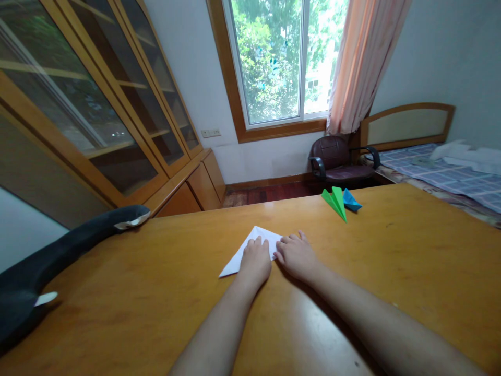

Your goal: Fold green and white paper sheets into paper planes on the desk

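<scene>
**What I can't make out from here**

My left hand (255, 259) and right hand (296, 255) cover the near right part of the white paper (242, 253), so its folds there are hidden from me. The blue paper shape (351, 200) sits partly behind the green paper plane (335, 201). The dark plush toy (47, 261) runs off the left edge. My forearms leave the near edge. The bed (450, 175) is cut off at right.

Counted on the table (410, 271): 1 white folded sheet (250, 250), 1 green paper plane (335, 201), 1 blue paper shape (351, 200), 1 dark plush toy (58, 256). There were 2 hands, left hand (255, 260) & right hand (296, 256). Beyond: 1 chair (336, 159), 1 bed (442, 172), 1 window (282, 57).
</scene>
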### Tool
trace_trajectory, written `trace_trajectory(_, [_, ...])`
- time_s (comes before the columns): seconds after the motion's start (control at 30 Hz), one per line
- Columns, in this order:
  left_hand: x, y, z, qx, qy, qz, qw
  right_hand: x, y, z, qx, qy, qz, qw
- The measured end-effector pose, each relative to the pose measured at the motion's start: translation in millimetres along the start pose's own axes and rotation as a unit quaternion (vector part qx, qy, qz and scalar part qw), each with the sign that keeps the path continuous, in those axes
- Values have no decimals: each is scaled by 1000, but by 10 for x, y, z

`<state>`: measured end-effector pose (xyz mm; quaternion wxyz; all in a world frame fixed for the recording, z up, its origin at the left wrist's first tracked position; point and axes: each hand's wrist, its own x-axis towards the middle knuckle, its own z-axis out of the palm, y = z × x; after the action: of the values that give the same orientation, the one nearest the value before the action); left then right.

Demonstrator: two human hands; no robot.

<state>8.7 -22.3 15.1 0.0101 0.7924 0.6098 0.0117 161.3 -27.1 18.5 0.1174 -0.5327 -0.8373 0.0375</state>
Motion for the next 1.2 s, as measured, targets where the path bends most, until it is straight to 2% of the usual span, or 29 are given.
trace_trajectory(0.2, [113,-185,63,-32,18,-21,999,-8,-13,-60,53,-25,-86,995])
trace_trajectory(0.37, [148,-216,67,-64,41,-17,997,-26,17,-35,136,-31,-167,976])
trace_trajectory(0.47, [132,-222,60,-56,38,-13,998,-20,48,11,187,-41,-184,964])
trace_trajectory(0.53, [114,-226,68,-48,40,-5,998,-4,97,42,205,-38,-172,963])
trace_trajectory(0.6, [94,-229,81,-47,40,12,998,23,183,70,196,-8,-138,971])
trace_trajectory(0.7, [65,-234,91,-59,20,61,996,75,362,104,153,64,-47,985])
trace_trajectory(0.83, [33,-232,75,-75,-34,141,987,127,547,126,112,88,50,989])
trace_trajectory(0.93, [14,-209,64,-77,-50,170,981,137,580,126,98,67,54,991])
trace_trajectory(1.2, [-15,-143,72,-73,-65,159,982,126,567,115,87,44,47,994])
